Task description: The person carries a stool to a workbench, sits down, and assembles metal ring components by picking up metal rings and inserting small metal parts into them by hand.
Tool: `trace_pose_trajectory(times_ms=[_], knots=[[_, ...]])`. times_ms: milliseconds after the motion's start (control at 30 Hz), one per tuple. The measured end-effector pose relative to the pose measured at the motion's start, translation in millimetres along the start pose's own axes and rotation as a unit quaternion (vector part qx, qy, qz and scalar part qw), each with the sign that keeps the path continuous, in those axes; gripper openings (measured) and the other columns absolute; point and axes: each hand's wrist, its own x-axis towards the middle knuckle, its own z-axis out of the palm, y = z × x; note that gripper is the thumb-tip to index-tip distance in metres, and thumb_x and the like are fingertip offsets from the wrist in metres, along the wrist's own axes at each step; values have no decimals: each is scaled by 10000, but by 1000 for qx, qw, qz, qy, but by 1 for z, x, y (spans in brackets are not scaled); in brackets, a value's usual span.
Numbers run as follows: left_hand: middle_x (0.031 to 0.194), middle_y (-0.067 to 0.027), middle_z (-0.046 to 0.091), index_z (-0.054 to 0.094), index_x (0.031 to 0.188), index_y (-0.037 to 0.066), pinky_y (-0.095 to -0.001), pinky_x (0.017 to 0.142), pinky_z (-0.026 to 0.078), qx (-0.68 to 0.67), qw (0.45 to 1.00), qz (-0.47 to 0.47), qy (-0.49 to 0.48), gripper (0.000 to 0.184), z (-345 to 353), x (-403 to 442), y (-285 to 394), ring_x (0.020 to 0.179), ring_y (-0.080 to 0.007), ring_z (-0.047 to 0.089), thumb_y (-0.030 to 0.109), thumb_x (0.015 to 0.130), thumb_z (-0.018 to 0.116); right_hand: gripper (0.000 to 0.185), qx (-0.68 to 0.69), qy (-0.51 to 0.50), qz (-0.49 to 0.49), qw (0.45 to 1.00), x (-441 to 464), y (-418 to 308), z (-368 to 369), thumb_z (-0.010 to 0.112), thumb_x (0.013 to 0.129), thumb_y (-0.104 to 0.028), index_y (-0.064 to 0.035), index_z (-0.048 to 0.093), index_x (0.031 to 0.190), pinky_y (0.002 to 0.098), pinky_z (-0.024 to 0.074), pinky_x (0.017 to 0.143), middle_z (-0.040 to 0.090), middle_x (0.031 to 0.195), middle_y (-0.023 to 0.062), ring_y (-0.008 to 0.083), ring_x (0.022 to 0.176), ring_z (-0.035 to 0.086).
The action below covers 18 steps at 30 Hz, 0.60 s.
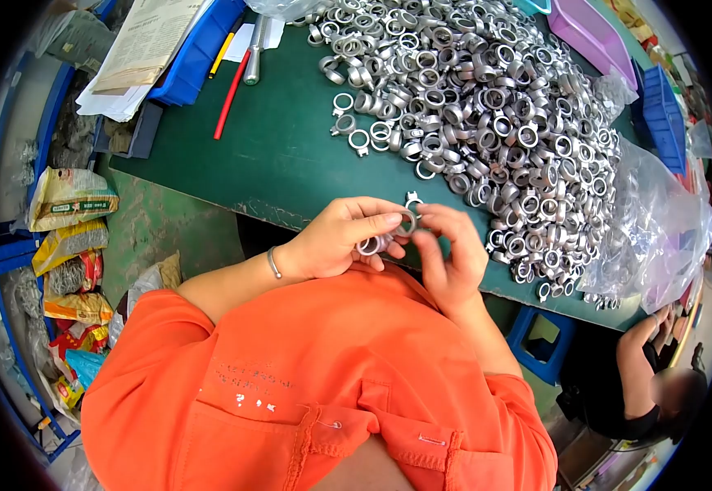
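My left hand (341, 235) is closed around a few grey metal rings (374, 244) at the front edge of the green table (233, 176). One metal ring (407, 222) stands between the two hands, pinched by the left thumb and fingers. My right hand (454, 252) is beside it on the right, thumb and index finger bent close to that ring; whether they touch it is too small to tell. Just behind the fingers, another small ring (413, 199) lies at the table edge. A large heap of similar rings (487, 106) covers the table's middle and right.
A red pen (232, 94) and a metal-shafted tool (255, 51) lie at the back left, near a blue bin (200, 57) with papers. Clear plastic bags (651, 221) hang at the right edge. A blue stool (541, 344) and another person (638, 376) are at the lower right.
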Motion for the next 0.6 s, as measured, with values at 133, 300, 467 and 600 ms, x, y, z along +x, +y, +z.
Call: trace_pose_trajectory(times_ms=[133, 300, 467, 600], knots=[[812, -38, 554, 545, 975, 34, -211, 474, 478, -88, 996, -1, -2, 176, -10, 3, -3, 724, -135, 584, 193, 901, 531, 153, -140, -78, 29, 987, 6, 9, -5, 668, 715, 16, -25, 605, 849, 313, 449, 614, 571, 863, 94, 253, 737, 547], [824, -47, 568, 532, 960, 47, -198, 464, 454, -90, 995, 20, 27, 142, -8, 1, 5, 711, -126, 577, 176, 902, 529, 115, 12, -86, 123, 989, 5, 6, -4, 660, 736, 16, -12, 607, 833, 283, 454, 593, 589, 802, 85, 219, 702, 566], [804, -57, 591, 561, 971, 25, -177, 452, 411, 110, 990, 71, 45, 129, 1, 0, 6, 655, -75, 530, 110, 874, 568, 109, 169, -61, 226, 957, -3, 1, -1, 660, 745, 21, -9, 599, 830, 263, 457, 601, 598, 779, 93, 192, 672, 570], [798, -36, 592, 611, 908, 13, -173, 469, 385, 222, 971, 67, 51, 101, 4, -3, 8, 644, -47, 498, 91, 844, 616, 107, 75, -58, 89, 991, 2, -3, -1, 651, 741, 41, -18, 588, 804, 270, 465, 621, 605, 812, 99, 216, 713, 585]])
